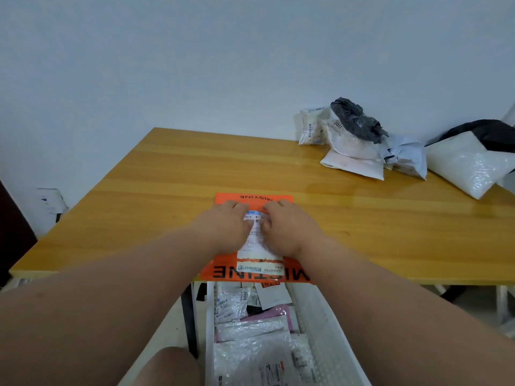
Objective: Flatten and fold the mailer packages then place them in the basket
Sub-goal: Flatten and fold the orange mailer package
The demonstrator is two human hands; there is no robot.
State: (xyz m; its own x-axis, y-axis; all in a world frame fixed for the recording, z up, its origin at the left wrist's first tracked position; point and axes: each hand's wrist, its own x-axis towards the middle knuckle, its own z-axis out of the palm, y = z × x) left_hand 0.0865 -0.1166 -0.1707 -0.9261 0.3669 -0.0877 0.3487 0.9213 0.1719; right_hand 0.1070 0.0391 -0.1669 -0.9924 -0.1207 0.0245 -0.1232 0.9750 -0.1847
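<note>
Orange plastic lies flat near the front edge of the wooden table (167, 174) — a mailer (223, 270) printed with black letters and a white shipping label (256, 246) stuck down its middle. Both hands sit on top of it, side by side and almost touching over the label. The left hand (223, 227) and the right hand (289, 228) press palm-down, fingers reaching toward the far edge; neither seems to grip anything, though the fingertips are partly hidden, so a light pinch at the far fold cannot be ruled out. The pressing looks meant to squeeze air out and smooth the mailer before folding. Its near edge overhangs the table slightly, right above the white basket (320, 330) on the floor, which already holds several flattened mailers — a short drop once this one is folded. A heap of unflattened packages (354, 146) waits at the table's far right corner, well apart.
</note>
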